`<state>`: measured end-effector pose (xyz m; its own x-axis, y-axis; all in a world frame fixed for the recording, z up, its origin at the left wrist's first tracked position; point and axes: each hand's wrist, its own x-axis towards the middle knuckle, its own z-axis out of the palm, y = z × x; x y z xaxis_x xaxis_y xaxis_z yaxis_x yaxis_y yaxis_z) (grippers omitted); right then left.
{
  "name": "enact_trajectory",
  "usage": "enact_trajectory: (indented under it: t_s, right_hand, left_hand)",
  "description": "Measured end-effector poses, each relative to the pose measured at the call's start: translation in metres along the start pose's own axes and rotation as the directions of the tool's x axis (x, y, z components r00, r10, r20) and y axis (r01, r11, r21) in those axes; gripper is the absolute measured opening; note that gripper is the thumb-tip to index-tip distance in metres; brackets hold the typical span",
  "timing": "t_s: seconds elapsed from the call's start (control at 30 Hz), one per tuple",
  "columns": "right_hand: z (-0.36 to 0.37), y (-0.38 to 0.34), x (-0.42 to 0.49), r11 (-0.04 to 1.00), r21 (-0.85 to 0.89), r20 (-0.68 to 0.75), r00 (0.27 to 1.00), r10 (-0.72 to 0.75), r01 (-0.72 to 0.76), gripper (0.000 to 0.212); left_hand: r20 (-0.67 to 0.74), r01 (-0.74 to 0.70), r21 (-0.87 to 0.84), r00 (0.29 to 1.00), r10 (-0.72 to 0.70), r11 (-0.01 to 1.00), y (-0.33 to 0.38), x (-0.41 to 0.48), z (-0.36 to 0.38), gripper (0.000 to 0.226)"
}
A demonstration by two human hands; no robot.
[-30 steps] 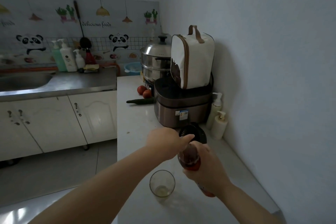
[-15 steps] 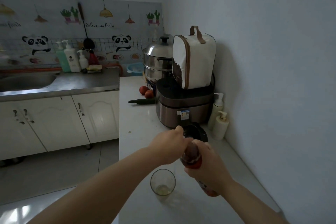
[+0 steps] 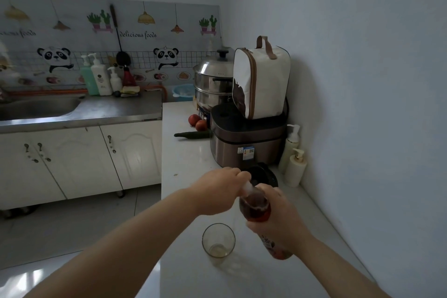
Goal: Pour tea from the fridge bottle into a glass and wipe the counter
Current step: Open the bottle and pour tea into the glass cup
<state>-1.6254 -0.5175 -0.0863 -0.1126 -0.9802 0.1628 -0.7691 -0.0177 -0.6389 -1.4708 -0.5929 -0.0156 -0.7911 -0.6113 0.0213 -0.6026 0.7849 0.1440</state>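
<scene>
Bottle (image 3: 255, 208) is leaning over the counter (image 3: 183, 152), just right of the glass (image 3: 218, 241). We are gripping its body in the right hand (image 3: 278, 222) and pinching its top with the left hand (image 3: 217, 191). We are judging this as uncapping; the next move calls for aiming the mouth over the glass.

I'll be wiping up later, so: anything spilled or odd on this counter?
No spill shows on the counter; the glass stands upright beside the bottle. One oddity: a white bag sits atop the cooker.
</scene>
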Motion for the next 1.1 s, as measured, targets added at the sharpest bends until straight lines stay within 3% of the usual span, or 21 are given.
enact_trajectory:
  t_s: [0.1,0.27,0.4,0.5,0.7,0.8,0.9,0.97,1.0,1.1]
  right_hand:
    - [0.002,-0.004,0.000,1.000,0.003,-0.006,1.000,0.007,-0.007,0.054]
    - [0.006,-0.003,0.000,0.999,-0.030,-0.011,1.000,0.010,-0.010,0.053]
    - [0.005,-0.002,0.002,1.000,-0.021,0.005,1.000,0.013,-0.013,0.055]
    - [0.003,-0.002,0.003,1.000,-0.026,0.012,1.000,-0.012,0.013,0.055]
    - [0.005,-0.003,0.004,1.000,0.011,-0.020,1.000,-0.021,0.021,0.051]
    - [0.006,-0.003,0.004,1.000,-0.001,-0.025,1.000,-0.015,0.015,0.048]
    - [0.007,-0.001,0.006,1.000,-0.013,-0.008,1.000,-0.010,0.010,0.046]
    - [0.007,0.001,0.006,1.000,-0.028,-0.001,1.000,0.004,-0.004,0.046]
    - [0.007,0.002,0.006,0.999,-0.031,0.001,1.000,0.010,-0.010,0.047]
    - [0.007,0.001,0.006,0.999,-0.037,-0.004,1.000,-0.010,0.010,0.048]
  left_hand:
    - [-0.040,0.022,0.065,0.999,-0.020,0.998,0.002,0.002,0.001,0.014]
    - [0.108,-0.045,0.304,0.994,0.013,0.952,0.013,0.002,-0.007,0.033]
    - [0.111,-0.080,0.228,0.992,0.055,0.970,0.006,0.002,-0.003,0.044]
    - [0.065,0.026,-0.044,0.998,-0.023,0.999,0.000,-0.001,-0.003,0.055]
    - [0.043,0.075,-0.061,0.996,-0.073,0.995,0.005,0.004,-0.003,0.043]
    - [0.034,0.076,0.032,0.996,-0.077,0.997,0.010,0.005,-0.002,0.029]
    - [0.100,-0.014,0.221,0.995,-0.008,0.975,0.008,0.005,-0.003,0.036]
    - [0.134,-0.036,0.251,0.991,0.002,0.967,0.005,0.005,-0.004,0.039]
    - [0.128,-0.017,0.197,0.992,-0.008,0.980,0.004,0.005,-0.004,0.039]
    - [0.061,0.100,-0.183,0.994,-0.090,0.978,0.003,0.001,-0.002,0.059]
